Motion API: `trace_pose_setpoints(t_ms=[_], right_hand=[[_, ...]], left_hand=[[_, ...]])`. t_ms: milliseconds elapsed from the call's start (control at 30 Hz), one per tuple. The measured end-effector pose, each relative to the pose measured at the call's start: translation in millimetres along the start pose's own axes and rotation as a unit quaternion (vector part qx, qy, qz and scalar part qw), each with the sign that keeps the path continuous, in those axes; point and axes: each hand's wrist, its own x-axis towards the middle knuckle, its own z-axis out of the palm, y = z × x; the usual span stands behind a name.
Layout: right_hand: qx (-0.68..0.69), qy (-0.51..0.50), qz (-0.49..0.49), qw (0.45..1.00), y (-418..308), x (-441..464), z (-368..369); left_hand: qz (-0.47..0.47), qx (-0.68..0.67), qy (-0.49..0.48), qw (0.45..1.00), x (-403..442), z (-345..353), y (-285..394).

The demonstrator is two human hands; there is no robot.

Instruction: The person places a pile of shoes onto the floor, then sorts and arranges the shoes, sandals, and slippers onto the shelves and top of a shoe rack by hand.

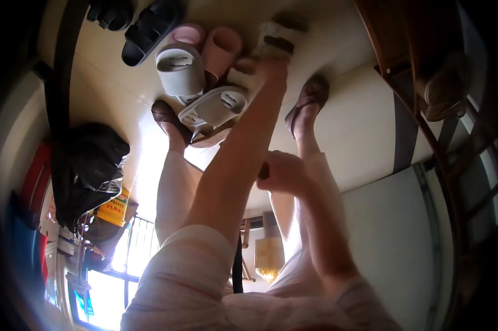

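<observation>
My left arm stretches forward past the slippers. Its hand [272,70], smeared by motion, meets a blurred pale shoe with dark patches [276,39], which looks held; its exact kind is unclear. Closer to me, above my lap, my right hand [286,172] is closed in a fist, with a small dark brown thing [264,170] showing at its edge. Beside my left forearm on the floor lie a grey-white slipper [180,71], a second one tipped on its side [216,107], and a pink slipper [222,49]. Part of the pile is hidden by my forearm.
Brown shoes [314,91] are on my feet. Black slippers [147,33] lie at the far left. A black plastic bag [92,165] stands to the left, near a yellow packet [115,207]. On the right is a wooden rack [392,77] with brown shoes [445,94].
</observation>
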Motion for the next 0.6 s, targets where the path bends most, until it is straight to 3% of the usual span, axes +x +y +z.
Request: trace_pose_setpoints(t_ms=[100, 133, 200, 267, 333, 400, 500, 533, 567, 600], right_hand=[[0.003, 0.023, 0.064, 0.998, 14.4, -10.9, -27.7], [0.008, 0.052, 0.071, 0.996, 26.7, -12.5, -32.2], [0.043, 0.118, 0.080, 0.989, 37.3, -17.6, -42.2], [0.069, 0.219, 0.092, 0.969, 35.0, -21.1, -53.6], [0.067, 0.347, 0.111, 0.929, 30.6, -24.2, -63.0], [0.043, 0.493, 0.101, 0.863, 29.4, -15.3, -63.3], [-0.038, 0.578, 0.042, 0.814, 26.3, 3.5, -54.6], [-0.001, 0.504, 0.077, 0.860, 12.0, -0.5, -56.6], [-0.112, 0.487, 0.038, 0.865, 17.2, 6.2, -46.4], [-0.077, 0.463, 0.000, 0.883, 13.3, 5.9, -46.9]], left_hand=[[0.149, 0.153, -0.046, 0.976, -14.9, -104.4, 21.5], [0.061, -0.200, -0.015, 0.978, -0.3, -99.4, 14.1], [0.044, -0.494, 0.042, 0.867, 25.8, -97.6, 3.7], [0.081, -0.490, 0.069, 0.865, 35.2, -142.1, 16.2], [0.002, -0.552, 0.067, 0.831, 41.2, -189.3, 31.5], [0.037, -0.364, 0.136, 0.921, 47.5, -197.0, 32.1], [0.007, -0.194, 0.114, 0.974, 83.4, -183.6, 19.1], [0.017, -0.168, 0.126, 0.978, 77.9, -177.6, 21.7], [0.025, -0.142, 0.140, 0.980, 73.9, -172.2, 22.7], [0.041, -0.179, 0.163, 0.969, 72.6, -164.2, 20.0]])
